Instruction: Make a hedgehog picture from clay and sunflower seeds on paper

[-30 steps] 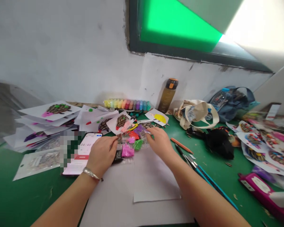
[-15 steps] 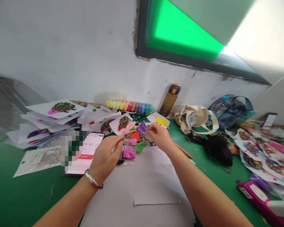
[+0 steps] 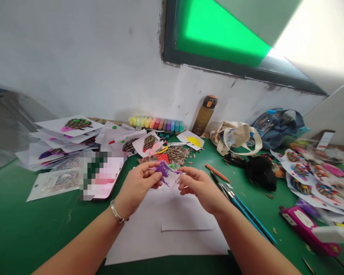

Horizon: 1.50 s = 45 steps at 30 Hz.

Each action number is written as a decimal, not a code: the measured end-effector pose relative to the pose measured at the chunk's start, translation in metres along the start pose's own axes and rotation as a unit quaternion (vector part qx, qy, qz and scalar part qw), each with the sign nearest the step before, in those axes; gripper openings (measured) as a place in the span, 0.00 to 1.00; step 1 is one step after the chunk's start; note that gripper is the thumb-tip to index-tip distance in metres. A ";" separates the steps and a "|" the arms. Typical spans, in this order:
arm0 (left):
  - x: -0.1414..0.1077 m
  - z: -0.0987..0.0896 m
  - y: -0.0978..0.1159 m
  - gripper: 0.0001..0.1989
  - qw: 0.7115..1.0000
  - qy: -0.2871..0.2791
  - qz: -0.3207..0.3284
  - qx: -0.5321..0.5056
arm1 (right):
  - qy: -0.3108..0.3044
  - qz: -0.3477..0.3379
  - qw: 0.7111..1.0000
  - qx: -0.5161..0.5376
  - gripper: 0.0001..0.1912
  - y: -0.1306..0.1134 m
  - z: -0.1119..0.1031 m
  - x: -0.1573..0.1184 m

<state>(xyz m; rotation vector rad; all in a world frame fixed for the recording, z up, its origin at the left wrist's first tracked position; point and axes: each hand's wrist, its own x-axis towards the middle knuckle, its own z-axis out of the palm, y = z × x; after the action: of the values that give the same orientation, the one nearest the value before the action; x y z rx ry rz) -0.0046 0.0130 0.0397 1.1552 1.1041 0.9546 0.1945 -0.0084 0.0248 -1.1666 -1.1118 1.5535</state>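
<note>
While the left hand (image 3: 136,187) and right hand (image 3: 202,189) work a purple packet (image 3: 167,173), loose sunflower seeds (image 3: 176,154) lie close by

Fingers and thumb of the left hand are closed on the crumpled packet, held up at center frame above white paper (image 3: 166,225) on a green table (image 3: 31,225). Right fingertips reach its right edge, though whether they grip or only touch cannot be told. A metal bracelet (image 3: 116,211) circles the left wrist. Too hard a squeeze could split the thin plastic and smear purple across the paper, and a careless sweep of the left hand could scatter the uncovered seeds just above it.

Along the wall at upper center, a row of pastel tubs (image 3: 156,123) stands closed, contents hidden. Right of it stands a brown bottle (image 3: 204,116) with an orange cap. A canvas tote (image 3: 235,137) slumps further right, holding something that cannot be made out, beside a blue bag (image 3: 278,130) with a clear bottle (image 3: 263,125) against it. At lower left, a clear bag (image 3: 53,185) holds speckled contents, and at lower right sits a pink pencil case (image 3: 308,229).
</note>
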 end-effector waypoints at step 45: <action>-0.005 -0.009 0.000 0.15 0.802 0.085 0.335 0.488 | 0.234 0.036 0.744 -0.624 0.12 -0.012 -0.131 -0.090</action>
<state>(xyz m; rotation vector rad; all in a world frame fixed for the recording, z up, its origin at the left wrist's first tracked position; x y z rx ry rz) -0.0145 0.0101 0.0398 2.4701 1.4118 1.0318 0.3402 -0.0732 0.0329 -2.2988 -1.7693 0.2694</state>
